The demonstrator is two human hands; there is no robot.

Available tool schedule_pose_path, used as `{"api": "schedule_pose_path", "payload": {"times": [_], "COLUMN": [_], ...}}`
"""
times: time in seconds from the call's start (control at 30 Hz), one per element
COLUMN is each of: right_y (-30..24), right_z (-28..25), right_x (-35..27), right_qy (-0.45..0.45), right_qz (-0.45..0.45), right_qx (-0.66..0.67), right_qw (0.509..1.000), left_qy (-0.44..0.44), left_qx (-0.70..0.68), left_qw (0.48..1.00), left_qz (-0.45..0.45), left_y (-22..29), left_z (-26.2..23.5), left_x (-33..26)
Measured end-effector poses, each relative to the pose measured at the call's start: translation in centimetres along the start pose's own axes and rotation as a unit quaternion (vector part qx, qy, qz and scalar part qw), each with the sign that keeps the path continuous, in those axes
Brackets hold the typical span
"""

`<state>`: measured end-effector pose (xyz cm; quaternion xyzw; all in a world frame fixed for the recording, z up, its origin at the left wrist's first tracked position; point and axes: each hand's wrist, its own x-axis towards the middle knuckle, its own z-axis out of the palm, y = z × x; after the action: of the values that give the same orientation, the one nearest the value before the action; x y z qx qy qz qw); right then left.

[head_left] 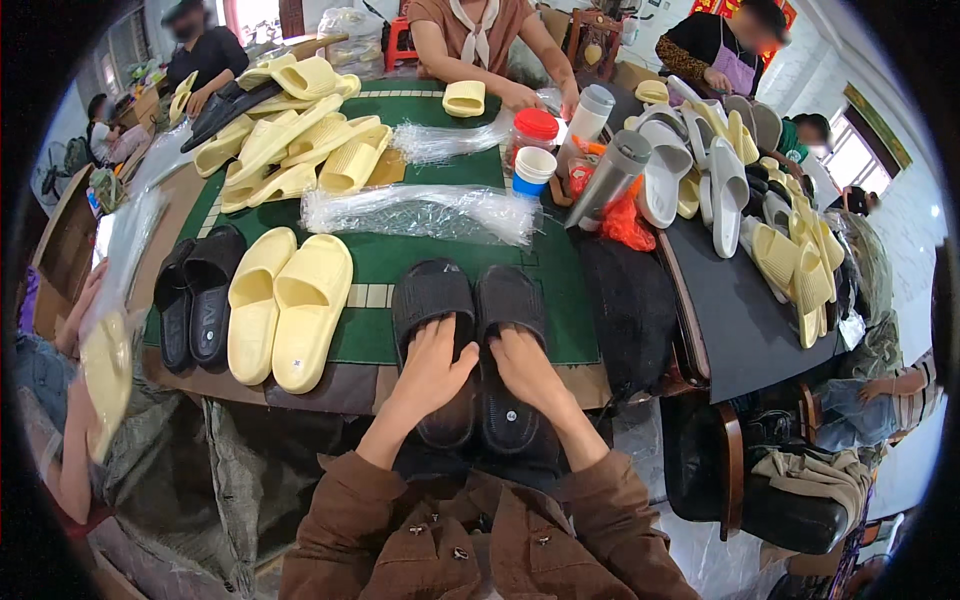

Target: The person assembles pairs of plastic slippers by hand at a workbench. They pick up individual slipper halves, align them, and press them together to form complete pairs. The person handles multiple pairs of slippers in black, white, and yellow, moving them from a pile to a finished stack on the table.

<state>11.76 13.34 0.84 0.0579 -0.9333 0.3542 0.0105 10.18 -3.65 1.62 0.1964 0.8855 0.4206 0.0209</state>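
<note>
"What is seen closest to the camera?"

"Brown sleeves (345,515) are seen, and beyond them the left hand (435,365) and right hand (527,372) are placed at a pair of black slippers (432,292), one hand at each."

"How are the fingers held?"

"On both hands they are tucked under the straps. The tips are hidden, so whether anything is gripped cannot be told."

"And where is that pair placed?"

"At the table's near edge: the toes are set over the green mat (372,335), and the heels are pointed toward the wearer, past the edge."

"What is laid beside it?"

"To the left, a pale yellow pair (312,310) is set side by side, and farther left a second black pair (210,310)."

"And beyond?"

"Clear plastic bags (410,212) are spread across the mat, with stacked paper cups (533,172) stood by their right end. Farther left, yellow slippers (280,140) are heaped. At the far side, a co-worker's hand (520,97) is seen near more bags."
</note>
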Motion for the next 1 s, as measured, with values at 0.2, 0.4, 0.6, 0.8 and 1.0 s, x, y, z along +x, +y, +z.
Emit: {"api": "schedule_pose_path", "payload": {"times": [0.2,0.4,0.6,0.8,1.0], "right_y": [2.0,1.0,-0.3,-1.5,-4.1], "right_z": [1.3,0.8,-0.5,-2.0,-4.5], "right_x": [2.9,2.3,1.7,0.0,-0.4], "right_qy": [-0.066,-0.041,-0.030,-0.043,0.091], "right_qz": [0.052,0.106,0.086,0.010,-0.067], "right_qx": [0.003,0.066,0.110,0.074,0.132], "right_qw": [0.996,0.991,0.990,0.996,0.985], "left_qy": [-0.039,0.008,0.019,0.038,0.043], "left_qx": [0.078,0.129,0.163,0.127,0.155], "left_qw": [0.996,0.991,0.986,0.989,0.985], "left_qz": [0.022,0.029,-0.028,-0.061,-0.059], "left_y": [0.6,-0.8,0.3,0.1,0.1], "left_z": [0.4,2.2,3.1,3.7,3.7], "left_x": [0.0,0.8,2.4,2.9,2.4]}}
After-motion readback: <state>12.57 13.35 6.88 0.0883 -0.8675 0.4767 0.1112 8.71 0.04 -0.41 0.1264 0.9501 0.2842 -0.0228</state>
